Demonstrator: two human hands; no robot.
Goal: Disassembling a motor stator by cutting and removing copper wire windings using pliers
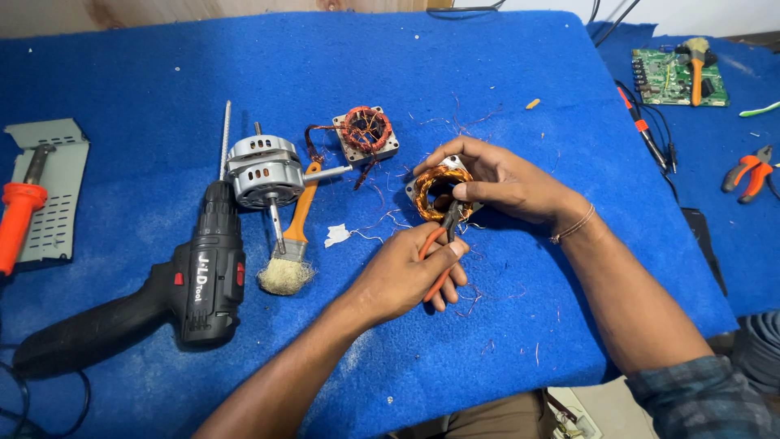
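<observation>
A person works over a blue, felt-like cloth [455, 73] that covers the table. The right hand [496, 183] cups a small motor stator [437, 191], a square grey metal frame wound with bright copper wire, at the centre of the view; its fingers curl around the frame's far and near edges, thumb pressed on the winding. The left hand [406, 272], just toward six o'clock of the stator, closes around the orange handles of a pair of pliers [443, 236], whose dark tips reach into the copper coil. Loose strands of thin wire lie scattered on the cloth around both hands.

At ten o'clock from the stator sits a second stator [366, 132], its darker reddish winding in a matching square frame. Toward nine o'clock lies a round, ribbed silver motor [262, 168] with a steel shaft, and just beside it a paintbrush [291, 252] with an orange handle and frayed pale bristles. Further toward eight o'clock rests a black cordless drill [191, 280] with red buttons and a white printed label on its side. At the far left edge, an orange-handled tool [20, 219] lies on a perforated grey metal cover [57, 191]. At two o'clock, on a neighbouring blue surface, sit a green circuit board [670, 81] and orange-gripped pliers [751, 172].
</observation>
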